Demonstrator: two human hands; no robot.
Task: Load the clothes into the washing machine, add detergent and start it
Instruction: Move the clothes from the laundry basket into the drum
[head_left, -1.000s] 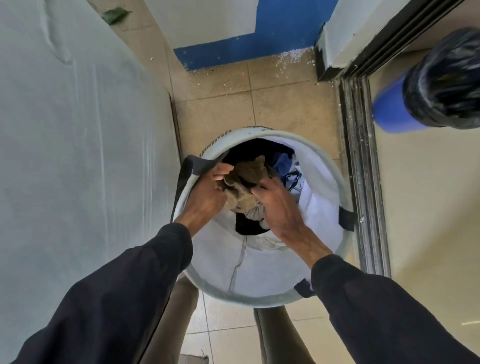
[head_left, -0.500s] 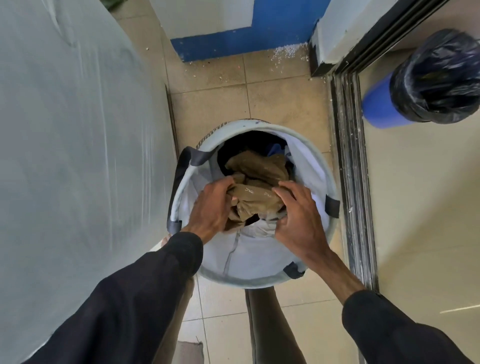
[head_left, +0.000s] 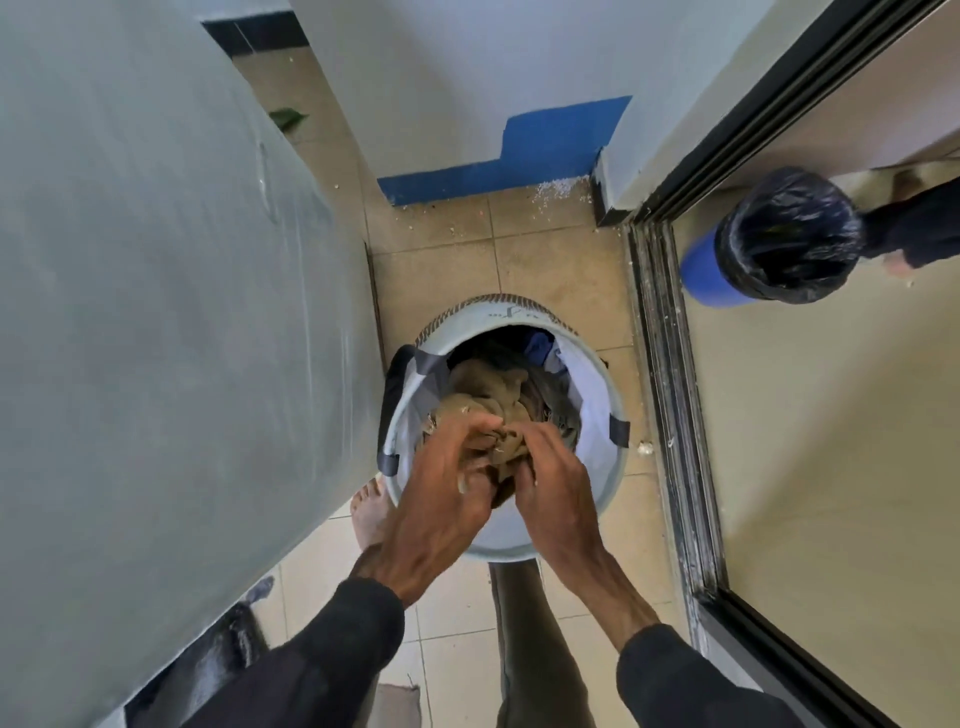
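Step in hand: pulling laundry out of the round pale-grey fabric hamper (head_left: 597, 415) standing on the beige tiled floor (head_left: 545, 270)

Grip: both hands are clamped on the same crumpled khaki-brown garment (head_left: 488, 392). Left hand (head_left: 441, 501) has its fingers curled into the near side of the bundle. Right hand (head_left: 558, 496) pinches the cloth just beside it, fingertips of the two nearly meeting over the fabric

Where the thing sits: at the hamper mouth. Near part is gathered in the grip, the rest runs forward and down into the hamper, lying on the other clothes: a dark striped piece (head_left: 553, 415) to the right, a blue item (head_left: 537, 344) at the far rim. Can't tell if the far end is tangled with them

To do it well, my read: lift straight up until the tail clears the rim. Don't drag sideways, the hamper looks soft-walled and would likely tip or fold. Gather the loose end so it doesn't sweep the floor. Then swing left to the big grey covered box (head_left: 156, 338) just beside the hamper, presumably the washer. No lid or drum opening visible from here, so opening it may need one hand freed

Progress: early, hamper holds more clothes, no detergent in view
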